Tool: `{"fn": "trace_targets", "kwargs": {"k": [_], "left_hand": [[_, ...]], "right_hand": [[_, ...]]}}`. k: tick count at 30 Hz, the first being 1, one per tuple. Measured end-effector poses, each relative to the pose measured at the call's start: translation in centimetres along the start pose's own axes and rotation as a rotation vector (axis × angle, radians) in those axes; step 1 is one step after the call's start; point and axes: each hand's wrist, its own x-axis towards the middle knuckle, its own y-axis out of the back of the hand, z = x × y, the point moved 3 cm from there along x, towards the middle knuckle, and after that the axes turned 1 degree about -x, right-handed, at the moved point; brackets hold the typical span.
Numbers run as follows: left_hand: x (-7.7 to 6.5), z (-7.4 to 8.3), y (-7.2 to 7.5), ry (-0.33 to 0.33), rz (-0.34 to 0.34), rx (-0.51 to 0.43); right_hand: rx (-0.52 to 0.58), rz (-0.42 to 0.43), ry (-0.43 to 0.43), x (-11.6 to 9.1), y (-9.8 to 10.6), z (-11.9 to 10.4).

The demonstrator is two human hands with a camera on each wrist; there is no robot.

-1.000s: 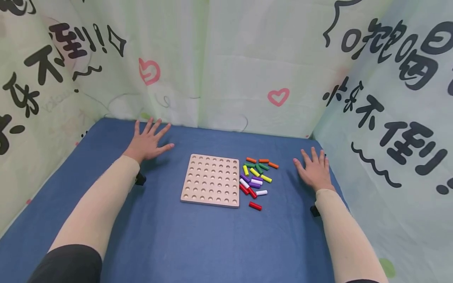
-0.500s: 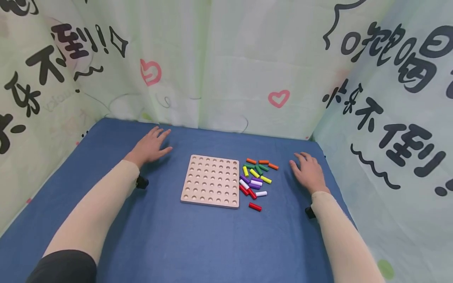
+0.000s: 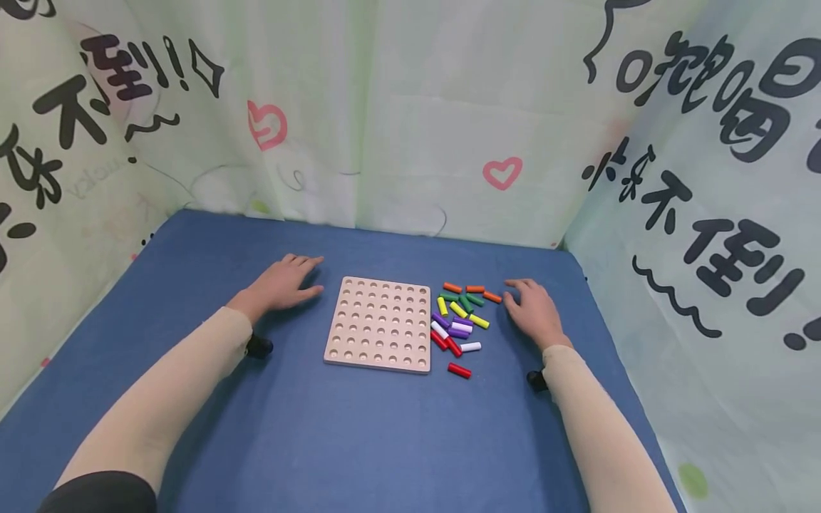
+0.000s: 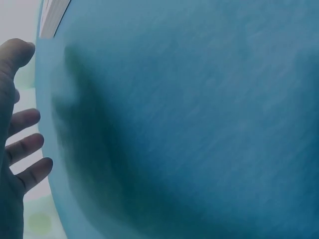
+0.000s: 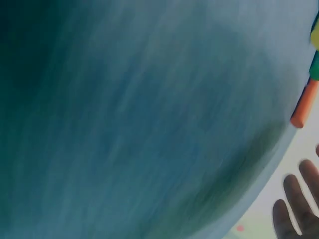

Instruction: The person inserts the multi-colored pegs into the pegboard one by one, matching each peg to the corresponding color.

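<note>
My left hand (image 3: 285,282) hovers to the left of a pale wooden pegboard (image 3: 378,325) with rows of round holes. Its fingers are loosely extended and hold nothing; the left wrist view shows the hand (image 4: 20,134) over its own shadow, with a corner of the board (image 4: 52,17) beyond. On the other side, my right hand (image 3: 534,313) is held just right of the scattered pegs, nearest an orange peg (image 3: 492,297). Nothing is in that hand either, and its fingers (image 5: 296,199) are spread in the right wrist view, close to an orange peg (image 5: 304,104).
Beside the board's right edge lie orange, green (image 3: 466,304), yellow (image 3: 479,321), purple (image 3: 458,333), white (image 3: 471,347) and red pegs (image 3: 459,370). A blue cloth (image 3: 359,442) covers the table. Printed curtains (image 3: 417,107) enclose the back and sides.
Both hands have come inward: the left hand rightward toward the board, the right hand leftward toward the pegs. Their spread fingers have relaxed. Board and pegs have stayed put.
</note>
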Motion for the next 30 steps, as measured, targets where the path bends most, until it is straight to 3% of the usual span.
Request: {"fn": "trace_targets", "kwargs": {"k": [8, 17, 24, 30], "left_hand": [[-1.5, 1.2, -1.9, -0.008, -0.006, -0.130], [-3.0, 3.3, -3.2, 0.003, -0.053, -0.215], [-4.3, 3.8, -3.7, -0.043, -0.091, -0.318], [-4.4, 4.1, -3.9, -0.069, -0.130, -0.302]], "right_hand": [[0.077, -0.136, -0.011, 0.1, -1.4, -0.4], [0.079, -0.145, 0.003, 0.3, -1.6, -1.0], [0.088, -0.141, -0.007, 0.6, -1.6, -1.8], [0.089, -0.165, -0.008, 0.6, -1.8, -1.9]]}}
